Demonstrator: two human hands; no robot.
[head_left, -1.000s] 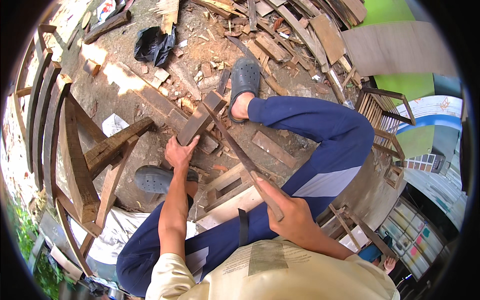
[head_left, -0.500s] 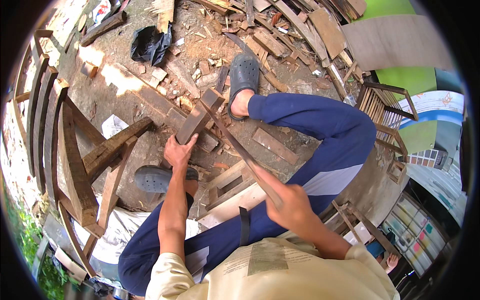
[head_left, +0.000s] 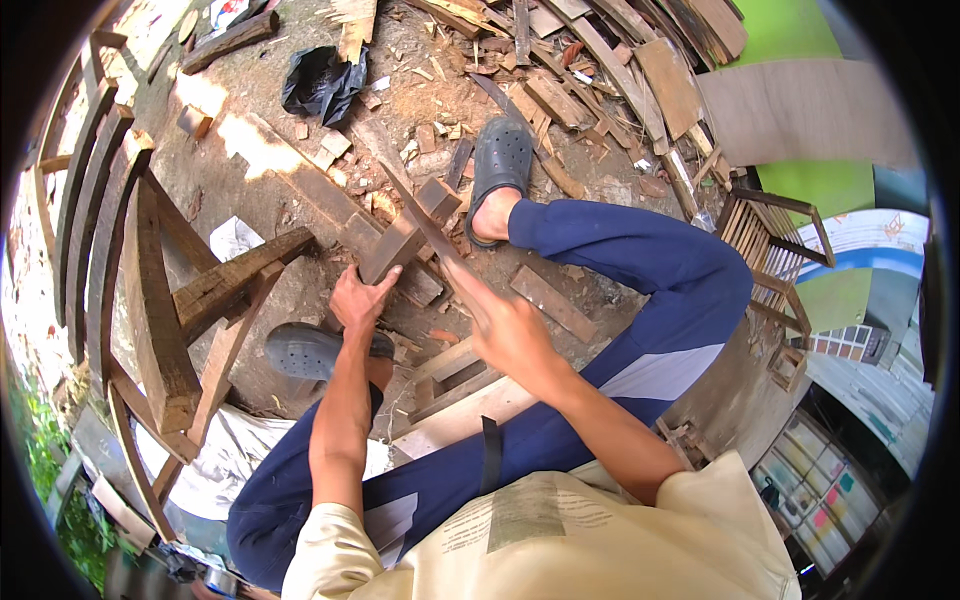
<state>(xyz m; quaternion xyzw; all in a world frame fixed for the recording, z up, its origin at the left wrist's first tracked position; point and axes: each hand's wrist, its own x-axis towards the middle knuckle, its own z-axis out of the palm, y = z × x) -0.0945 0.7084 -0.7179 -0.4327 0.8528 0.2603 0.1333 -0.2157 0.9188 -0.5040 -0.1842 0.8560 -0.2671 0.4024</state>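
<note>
My right hand [head_left: 515, 340] is closed around the handle end of a handsaw [head_left: 435, 235], a long tapering blade whose teeth I cannot make out. The blade lies across a short, thick brown wooden block [head_left: 395, 252], and its tip reaches past the block's far side. With thumb and fingers on either side, my left hand [head_left: 360, 300] grips the near end of that block. Under the block are flat boards [head_left: 425, 288] on the ground. My legs are bent around the spot, with one grey clog [head_left: 502, 155] beyond the block and the other [head_left: 305, 350] left of it.
A slatted wooden frame [head_left: 150, 290] stands at the left. Scrap wood [head_left: 565, 100] and a curved blade with a wooden handle [head_left: 530, 140] lie at the far side. A black plastic bag [head_left: 325, 85] sits far left of centre, a small wooden chair [head_left: 770, 235] to the right.
My right hand has pushed the handsaw forward and left, so more of the blade passes beyond the block. My left hand stays on the block. The view has shifted slightly.
</note>
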